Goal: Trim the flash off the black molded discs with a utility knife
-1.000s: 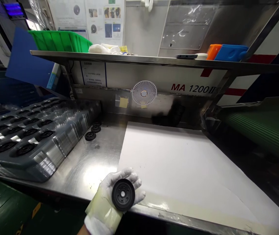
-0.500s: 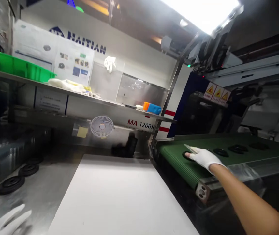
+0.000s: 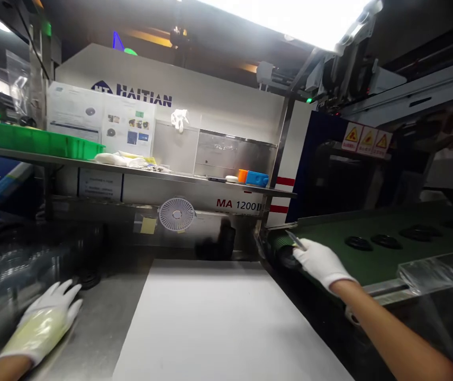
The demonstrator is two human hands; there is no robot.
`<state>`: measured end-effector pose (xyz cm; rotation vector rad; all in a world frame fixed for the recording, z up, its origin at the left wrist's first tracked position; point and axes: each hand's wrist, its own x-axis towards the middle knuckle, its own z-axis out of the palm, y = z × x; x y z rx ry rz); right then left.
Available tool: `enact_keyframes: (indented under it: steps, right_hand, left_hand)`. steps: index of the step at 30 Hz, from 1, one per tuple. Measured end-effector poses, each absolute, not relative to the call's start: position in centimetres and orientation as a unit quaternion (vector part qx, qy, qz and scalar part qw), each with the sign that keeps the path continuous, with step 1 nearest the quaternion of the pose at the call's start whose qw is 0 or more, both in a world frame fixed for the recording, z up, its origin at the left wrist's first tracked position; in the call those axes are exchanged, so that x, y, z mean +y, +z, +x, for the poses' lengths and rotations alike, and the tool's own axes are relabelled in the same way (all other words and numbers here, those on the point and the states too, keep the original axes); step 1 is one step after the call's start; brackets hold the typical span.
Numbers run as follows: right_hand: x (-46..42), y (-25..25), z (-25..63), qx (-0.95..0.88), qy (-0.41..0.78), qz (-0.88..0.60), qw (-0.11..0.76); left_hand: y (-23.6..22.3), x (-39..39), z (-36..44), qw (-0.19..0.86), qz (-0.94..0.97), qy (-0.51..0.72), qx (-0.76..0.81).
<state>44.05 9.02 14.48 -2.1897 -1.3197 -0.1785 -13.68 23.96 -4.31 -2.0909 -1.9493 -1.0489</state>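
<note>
My right hand (image 3: 319, 262), in a white glove, is closed on the edge of a black round part (image 3: 287, 257) at the near end of the green conveyor belt (image 3: 325, 233). A thin pointed tool (image 3: 296, 239) also sticks out from that hand; its exact kind cannot be made out. My left hand (image 3: 47, 315), in a white glove with a yellowish coated back, is open with fingers spread over the left of the metal table. Just beyond its fingertips lies another black round part (image 3: 89, 279). Whatever is under the palm is hidden.
Several black parts (image 3: 359, 243) lie on the belt. A white sheet (image 3: 210, 317) covers the table's middle. Clear plastic trays (image 3: 16, 259) stand at left. A small fan (image 3: 177, 214) hangs below a shelf (image 3: 195, 180) with a green bin (image 3: 44, 142).
My left hand has come up from the lower left corner to the black parts on the table. My right hand has drawn the round part to the belt's end. The view has shifted.
</note>
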Motion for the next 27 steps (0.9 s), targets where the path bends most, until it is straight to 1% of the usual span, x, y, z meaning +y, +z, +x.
enact_keyframes:
  steps: [1,2,3,4,5,6,7,8,9,10,11,13,16,18,23,27]
  right_hand:
    - [8.6,12.7,41.3,-0.523,-0.030,-0.793,0.312]
    - [8.1,10.6,38.3,-0.556,0.017,-0.760,0.336]
    - [7.7,8.4,35.1,-0.585,0.067,-0.726,0.356]
    - [7.2,6.3,31.8,-0.608,0.112,-0.694,0.369]
    - [6.9,4.2,28.5,-0.628,0.154,-0.665,0.375]
    - [6.5,2.4,25.3,-0.644,0.203,-0.630,0.384]
    - [6.3,1.0,22.5,-0.643,0.291,-0.575,0.413]
    - [6.1,-0.1,19.9,-0.634,0.350,-0.541,0.428]
    - [5.9,-0.7,17.9,-0.630,0.385,-0.521,0.429]
    - [5.8,-1.1,16.3,-0.624,0.401,-0.516,0.428]
    - [5.6,-1.1,15.2,-0.621,0.399,-0.522,0.427]
    - [5.1,-0.9,14.3,-0.622,0.364,-0.542,0.432]
    - [3.7,-1.2,15.1,-0.610,0.282,-0.580,0.461]
    - [2.6,-2.4,15.6,-0.600,0.243,-0.606,0.463]
    - [0.3,-5.7,14.7,-0.633,0.247,-0.604,0.416]
    - [-0.4,-5.8,13.6,-0.632,0.187,-0.658,0.364]
  left_hand:
    - [-3.7,23.0,-12.4,0.024,-0.684,-0.366,-0.630]
    - [-2.9,21.4,-10.7,-0.024,-0.682,-0.402,-0.610]
    - [-2.0,19.4,-8.7,-0.098,-0.668,-0.448,-0.586]
    - [-1.2,17.2,-6.5,-0.200,-0.639,-0.491,-0.557]
    - [-0.6,14.8,-4.1,-0.327,-0.597,-0.514,-0.522]
    - [-0.2,12.5,-1.9,-0.470,-0.545,-0.508,-0.474]
    - [-0.1,10.5,0.1,-0.600,-0.449,-0.493,-0.443]
    - [-0.2,8.7,1.7,-0.712,-0.346,-0.465,-0.396]
    - [-0.4,7.4,2.9,-0.773,-0.267,-0.454,-0.355]
    - [-0.8,6.4,3.6,-0.811,-0.207,-0.443,-0.321]
    - [-1.2,5.7,3.8,-0.834,-0.159,-0.439,-0.294]
    - [-2.0,5.4,3.1,-0.846,-0.095,-0.451,-0.268]
    - [-2.9,5.9,1.1,-0.825,-0.042,-0.478,-0.298]
    - [-3.0,6.1,0.3,-0.810,-0.025,-0.491,-0.319]
    - [-1.8,5.4,0.8,-0.789,0.012,-0.544,-0.286]
    - [-1.3,4.7,1.6,-0.765,0.007,-0.578,-0.284]
